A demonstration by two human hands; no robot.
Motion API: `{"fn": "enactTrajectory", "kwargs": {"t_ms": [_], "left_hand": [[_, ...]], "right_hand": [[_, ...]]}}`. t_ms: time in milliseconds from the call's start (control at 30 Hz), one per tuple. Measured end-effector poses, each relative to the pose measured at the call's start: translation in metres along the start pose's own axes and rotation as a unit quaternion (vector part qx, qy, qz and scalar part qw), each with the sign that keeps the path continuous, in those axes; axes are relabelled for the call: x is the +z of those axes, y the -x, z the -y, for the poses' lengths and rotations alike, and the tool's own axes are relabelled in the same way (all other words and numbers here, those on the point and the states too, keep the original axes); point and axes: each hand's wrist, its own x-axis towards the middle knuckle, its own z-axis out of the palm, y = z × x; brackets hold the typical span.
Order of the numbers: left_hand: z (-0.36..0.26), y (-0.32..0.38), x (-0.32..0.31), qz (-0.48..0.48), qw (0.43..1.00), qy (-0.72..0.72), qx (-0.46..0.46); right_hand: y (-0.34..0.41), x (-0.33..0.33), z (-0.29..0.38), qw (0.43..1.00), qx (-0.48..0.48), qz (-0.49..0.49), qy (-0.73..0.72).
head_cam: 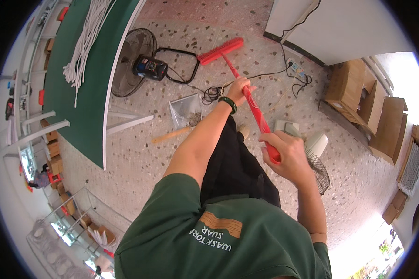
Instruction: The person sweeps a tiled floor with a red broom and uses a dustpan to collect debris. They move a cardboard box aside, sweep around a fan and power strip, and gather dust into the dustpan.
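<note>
A red broom [230, 64] slants across the middle, its bristled head on the speckled terrazzo floor. My left hand [239, 91] grips the handle partway up, with a dark bangle at the wrist. Around the upper end of the handle my right hand [284, 150] is closed. A metal dustpan [184, 108] with a wooden handle [170, 135] lies on the floor left of my left forearm, and some debris rests in it.
A black floor fan [134, 64] stands beside the green-topped table [87, 122], which carries white cords [87, 45]. Black cables run to a power strip [296, 68]. Cardboard boxes [345, 83] are at the right. A white fan [316, 144] with a wire guard stands near my right hand.
</note>
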Motion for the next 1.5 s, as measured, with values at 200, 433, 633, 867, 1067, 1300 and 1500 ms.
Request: {"fn": "enactTrajectory", "kwargs": {"t_ms": [200, 433, 633, 867, 1067, 1300, 1500], "left_hand": [[-0.102, 0.059, 0.028, -0.065, 0.995, 0.042, -0.064], [-0.142, 0.014, 0.025, 0.001, 1.000, 0.007, 0.014], [-0.060, -0.012, 0.032, -0.041, 0.991, 0.082, -0.101], [-0.121, 0.078, 0.039, -0.007, 0.994, 0.083, -0.076], [-0.199, 0.112, 0.001, 0.108, 0.990, 0.086, 0.005], [-0.149, 0.071, -0.001, 0.080, 0.993, 0.032, 0.075], [-0.025, 0.023, 0.026, 0.152, 0.983, -0.031, 0.100]], "right_hand": [[0.047, -0.070, 0.045, 0.997, 0.064, 0.038, -0.029], [0.058, -0.110, 0.064, 0.995, 0.032, -0.095, 0.018], [0.010, -0.007, 0.031, 0.978, 0.135, -0.158, -0.037], [0.061, -0.030, 0.094, 0.947, 0.243, -0.195, -0.078], [0.092, -0.046, 0.175, 0.919, 0.267, -0.286, -0.053], [0.112, 0.000, 0.156, 0.930, 0.241, -0.276, 0.005], [0.068, 0.091, 0.064, 0.914, 0.284, -0.287, -0.022]]}}
